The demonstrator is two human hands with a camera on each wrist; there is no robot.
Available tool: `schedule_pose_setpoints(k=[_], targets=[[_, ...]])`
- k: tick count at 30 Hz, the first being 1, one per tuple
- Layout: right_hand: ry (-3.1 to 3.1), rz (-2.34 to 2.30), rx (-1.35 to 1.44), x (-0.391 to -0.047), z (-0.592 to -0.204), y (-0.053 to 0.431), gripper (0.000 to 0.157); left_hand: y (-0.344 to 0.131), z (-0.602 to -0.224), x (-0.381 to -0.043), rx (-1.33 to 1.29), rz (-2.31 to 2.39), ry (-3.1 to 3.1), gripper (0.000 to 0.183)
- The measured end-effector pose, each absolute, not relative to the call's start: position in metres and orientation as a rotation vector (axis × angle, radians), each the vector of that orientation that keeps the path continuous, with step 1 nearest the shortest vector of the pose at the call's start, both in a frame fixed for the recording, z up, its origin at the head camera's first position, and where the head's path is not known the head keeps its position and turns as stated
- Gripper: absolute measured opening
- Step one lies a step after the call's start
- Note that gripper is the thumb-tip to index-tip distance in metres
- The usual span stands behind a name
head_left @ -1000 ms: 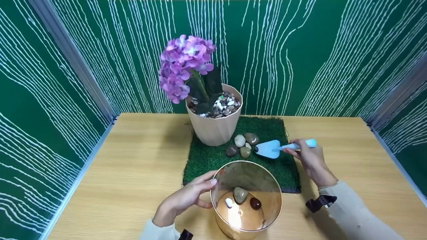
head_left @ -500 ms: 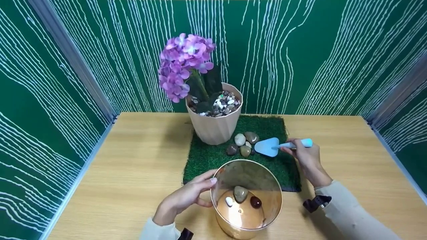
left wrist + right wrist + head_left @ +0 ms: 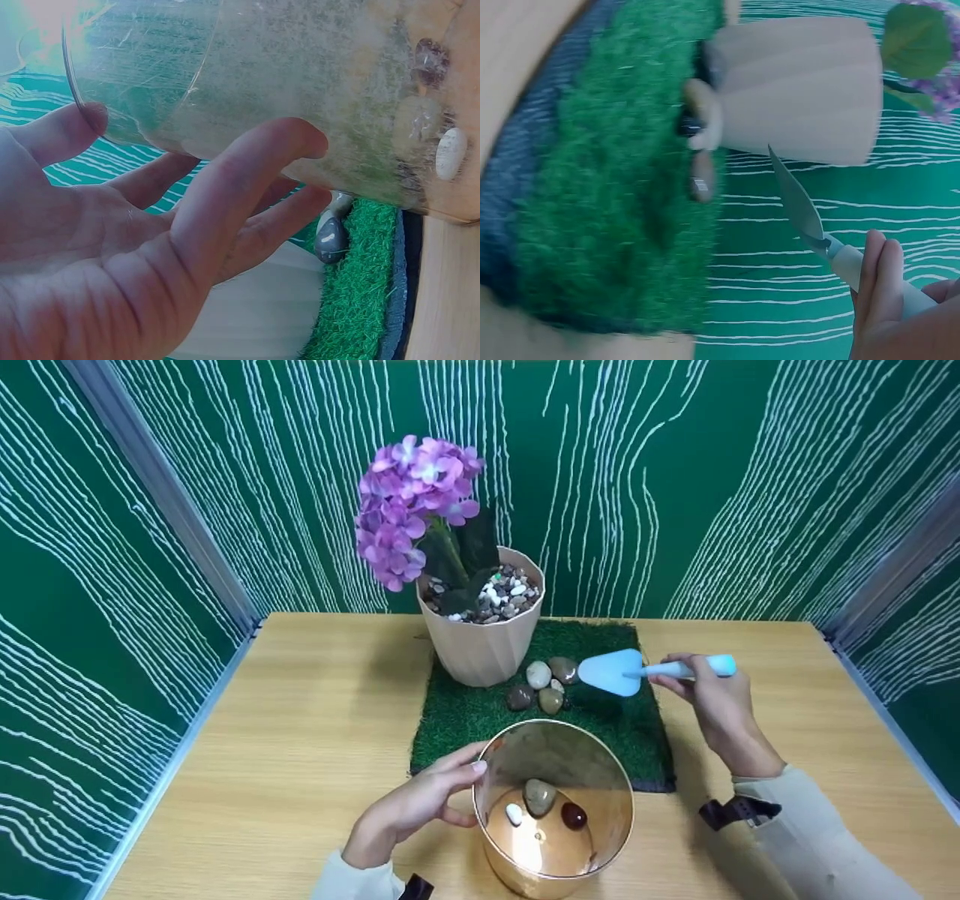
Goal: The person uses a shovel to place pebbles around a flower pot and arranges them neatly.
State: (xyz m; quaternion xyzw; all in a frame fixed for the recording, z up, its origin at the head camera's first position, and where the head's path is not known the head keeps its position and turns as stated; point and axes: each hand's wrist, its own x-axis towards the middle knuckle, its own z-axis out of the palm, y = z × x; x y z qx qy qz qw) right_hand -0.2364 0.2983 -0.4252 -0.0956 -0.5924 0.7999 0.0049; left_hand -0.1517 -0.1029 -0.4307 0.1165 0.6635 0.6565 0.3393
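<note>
A light-blue hand trowel (image 3: 611, 672) is gripped by its handle in my right hand (image 3: 716, 701), above the right side of the artificial grass mat (image 3: 480, 735). Its blade points left, the tip overlapping a brown stone (image 3: 563, 670) in the head view; no stone shows on the blade. The right wrist view has the trowel (image 3: 802, 202) raised off the mat. Several stones (image 3: 550, 700) lie bunched by the flowerpot. My left hand (image 3: 420, 799) holds the side of a clear amber container (image 3: 551, 885), fingers against its wall and rim. Three stones (image 3: 540, 797) lie inside.
A beige flowerpot (image 3: 480, 652) with purple flowers (image 3: 420, 502) and pebbles (image 3: 502, 596) stands on the mat's back left. Wooden table (image 3: 322, 720) surrounds the mat. Green panels (image 3: 585, 510) with white lines rise behind and at both sides.
My right hand first moves the trowel slightly left, then back to the right and away from the small dark stone beside the bunch. The left hand and container stay put.
</note>
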Motion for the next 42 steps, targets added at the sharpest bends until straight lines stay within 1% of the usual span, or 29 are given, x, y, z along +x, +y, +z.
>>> schedule_pose_setpoints(k=[13, 20, 25, 31, 37, 42], targets=[[-1.864, 2.499, -0.049, -0.205, -0.38, 0.286, 0.031, -0.102, -0.43, -0.152, 0.322, 1.7, 1.735, 0.06], [-1.931, 2.435, 0.087, -0.188, -0.365, 0.274, 0.041, -0.102, -0.43, -0.153, 0.346, 1.688, 1.731, 0.057], [-1.977, 2.432, 0.124, -0.178, -0.36, 0.267, 0.042, -0.103, -0.43, -0.152, 0.346, 1.699, 1.728, 0.059], [-2.07, 2.416, 0.116, -0.168, -0.361, 0.255, 0.04, -0.103, -0.431, -0.152, 0.329, 1.699, 1.736, 0.057], [-2.298, 2.303, 0.098, -0.161, -0.363, 0.241, 0.038, -0.103, -0.431, -0.152, 0.341, 1.692, 1.74, 0.058], [-2.439, 2.201, 0.175, -0.157, -0.366, 0.231, 0.032, -0.102, -0.431, -0.153, 0.337, 1.686, 1.749, 0.058]])
